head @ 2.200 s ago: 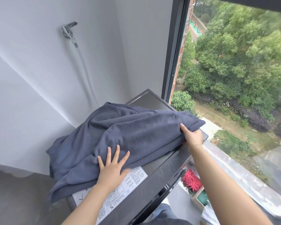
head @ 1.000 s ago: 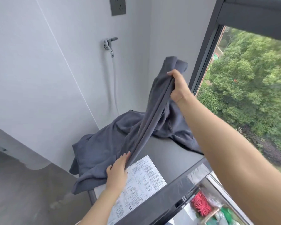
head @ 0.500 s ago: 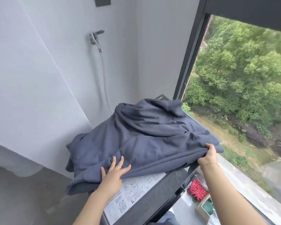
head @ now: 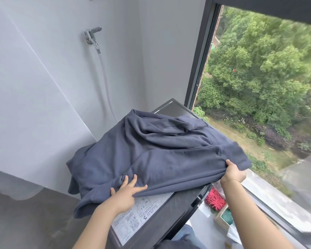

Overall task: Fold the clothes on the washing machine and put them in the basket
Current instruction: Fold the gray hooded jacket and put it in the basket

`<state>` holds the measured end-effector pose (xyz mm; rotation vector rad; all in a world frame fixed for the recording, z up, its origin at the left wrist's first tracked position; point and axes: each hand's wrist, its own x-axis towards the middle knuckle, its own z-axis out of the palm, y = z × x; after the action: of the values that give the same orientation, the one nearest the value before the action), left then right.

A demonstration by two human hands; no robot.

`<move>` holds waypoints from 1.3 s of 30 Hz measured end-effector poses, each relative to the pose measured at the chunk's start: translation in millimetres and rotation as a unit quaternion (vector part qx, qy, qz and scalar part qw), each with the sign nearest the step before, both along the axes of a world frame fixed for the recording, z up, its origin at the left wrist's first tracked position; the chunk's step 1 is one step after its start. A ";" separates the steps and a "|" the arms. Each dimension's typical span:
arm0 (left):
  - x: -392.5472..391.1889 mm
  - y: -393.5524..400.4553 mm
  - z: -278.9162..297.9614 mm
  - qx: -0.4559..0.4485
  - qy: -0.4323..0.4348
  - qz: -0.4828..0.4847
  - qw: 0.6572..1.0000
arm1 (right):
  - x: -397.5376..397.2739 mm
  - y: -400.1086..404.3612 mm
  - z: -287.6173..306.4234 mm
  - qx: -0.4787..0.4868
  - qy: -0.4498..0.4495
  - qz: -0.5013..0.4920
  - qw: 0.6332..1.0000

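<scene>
head view: a second ago the right hand [head: 232, 172] had the dark blue garment [head: 156, 155] lifted high toward the window [head: 258, 78], stretched in a taut band down to the left hand [head: 126, 192]. now the cloth is back down, spread in a rumpled heap over the top of the washing machine [head: 178, 211], with its left edge hanging off the machine's left side and a corner jutting past the machine's right edge toward the window. the right hand grips a bunched hem at that right edge, fingers curled round the fabric. the left hand lies on the cloth near the machine's front edge, just above the printed instruction sticker [head: 138, 216]; most fingers are straight and spread, pressing the fabric flat, though the thumb and forefinger may be nipping the hem, and i cannot tell for sure.

i judge the shake-out is over and the garment is laid down for smoothing, so folding proper has barely begun; the creases toward the machine's back are still to be flattened. no basket shows for certain, only a box with red and green things [head: 217, 202] beside the machine's right side below the window.
</scene>
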<state>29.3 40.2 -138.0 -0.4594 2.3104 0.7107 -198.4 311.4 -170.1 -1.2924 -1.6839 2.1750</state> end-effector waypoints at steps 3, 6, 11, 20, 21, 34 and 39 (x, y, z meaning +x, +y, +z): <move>-1.6 -3.5 7.2 0.064 -0.043 -0.001 0.997 | 0.3 -4.2 2.1 0.063 -0.028 0.041 0.997; -5.6 -15.6 14.8 0.115 0.041 0.098 0.988 | -4.9 -6.0 9.8 0.130 -0.030 0.044 0.990; -24.7 -10.6 -10.3 -0.125 0.320 0.128 0.930 | 13.3 -23.7 11.1 0.470 0.142 0.221 0.842; -44.9 -1.2 -30.1 -0.089 0.248 0.195 0.945 | 5.1 -60.7 -7.4 0.459 0.176 0.502 0.712; -54.1 -12.9 -19.7 -0.051 0.277 0.247 0.927 | -8.1 -65.1 -0.1 0.452 0.182 0.491 0.722; -195.7 -169.9 -17.3 -0.074 0.208 0.438 0.871 | -156.5 -105.5 6.4 0.451 0.221 0.602 0.621; -209.3 -192.3 -54.9 0.061 0.121 0.433 0.891 | -177.5 -104.3 40.7 0.283 0.201 0.513 0.785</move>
<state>-180.1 -152.1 -193.0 -1.4523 2.1997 1.3795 -375.9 207.1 -129.5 0.3625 -2.8261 1.7286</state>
